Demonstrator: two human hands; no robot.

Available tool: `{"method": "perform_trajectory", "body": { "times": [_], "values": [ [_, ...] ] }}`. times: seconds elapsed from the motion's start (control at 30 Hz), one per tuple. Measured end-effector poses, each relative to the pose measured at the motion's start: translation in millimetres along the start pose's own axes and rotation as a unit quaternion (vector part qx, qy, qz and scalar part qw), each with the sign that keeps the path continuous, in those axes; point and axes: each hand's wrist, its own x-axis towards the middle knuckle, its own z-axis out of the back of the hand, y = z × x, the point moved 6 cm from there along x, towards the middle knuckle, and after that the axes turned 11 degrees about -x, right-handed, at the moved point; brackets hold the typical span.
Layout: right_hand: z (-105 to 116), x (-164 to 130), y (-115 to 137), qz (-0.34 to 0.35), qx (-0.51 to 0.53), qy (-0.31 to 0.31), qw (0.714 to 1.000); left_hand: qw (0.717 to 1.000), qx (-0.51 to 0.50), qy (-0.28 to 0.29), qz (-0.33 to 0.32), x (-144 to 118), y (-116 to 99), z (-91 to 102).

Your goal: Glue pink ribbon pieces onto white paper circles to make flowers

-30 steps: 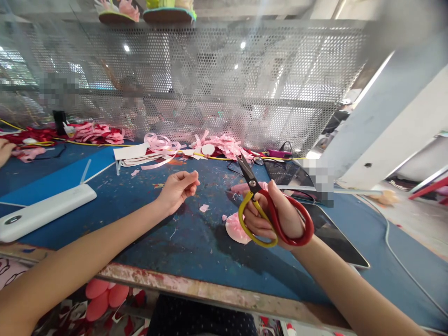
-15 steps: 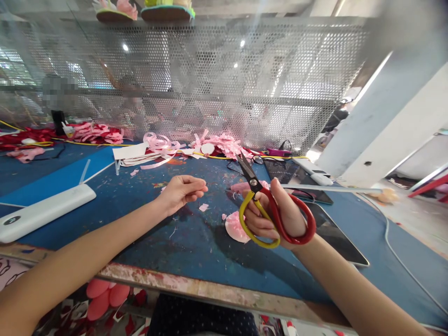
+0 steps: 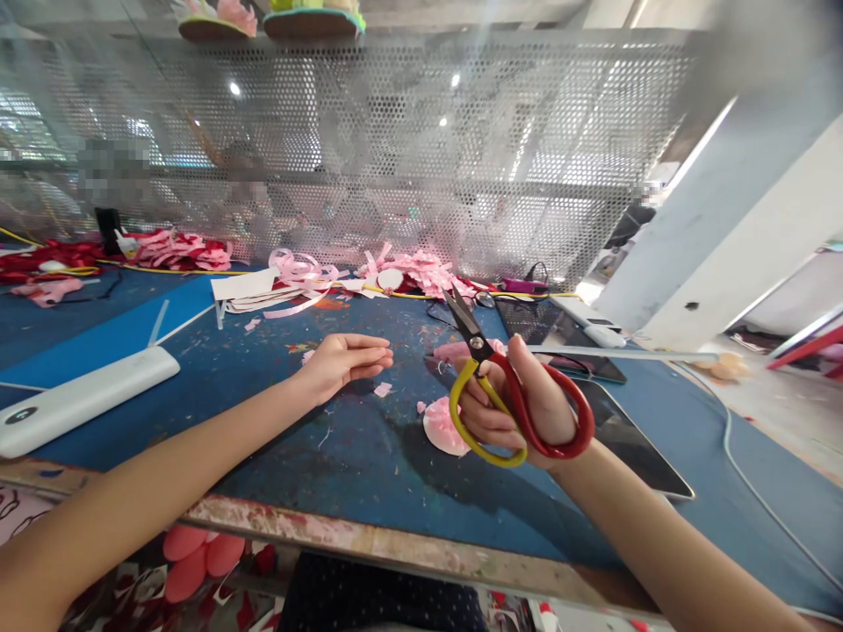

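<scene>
Gripping red-and-yellow scissors (image 3: 510, 395) above a pink paper disc (image 3: 443, 426), the right hand (image 3: 520, 408) hovers over a scuffed blue worktable (image 3: 263, 386); the left hand (image 3: 342, 360) lies flat, fingers extended, holding nothing. Pink ribbon scraps (image 3: 421, 268) line the perforated metal screen (image 3: 421, 158); a white power bank (image 3: 79, 399) sits left
</scene>
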Motion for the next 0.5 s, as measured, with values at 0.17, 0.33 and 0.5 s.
{"method": "perform_trajectory", "body": {
  "times": [0.17,0.33,0.5],
  "values": [
    [-0.7,-0.2,-0.1,0.0,-0.007,-0.004,1.0,1.0,0.007,-0.014,-0.003,-1.6,-4.0,4.9],
    [-2.0,0.3,-0.2,-0.004,-0.009,-0.004,1.0,1.0,-0.005,-0.007,-0.026,-1.2,-5.0,2.6],
    [-0.7,0.6,-0.2,-0.001,-0.004,-0.004,1.0,0.999,-0.022,0.008,-0.032,-2.2,-4.2,-3.5]
  ]
}}
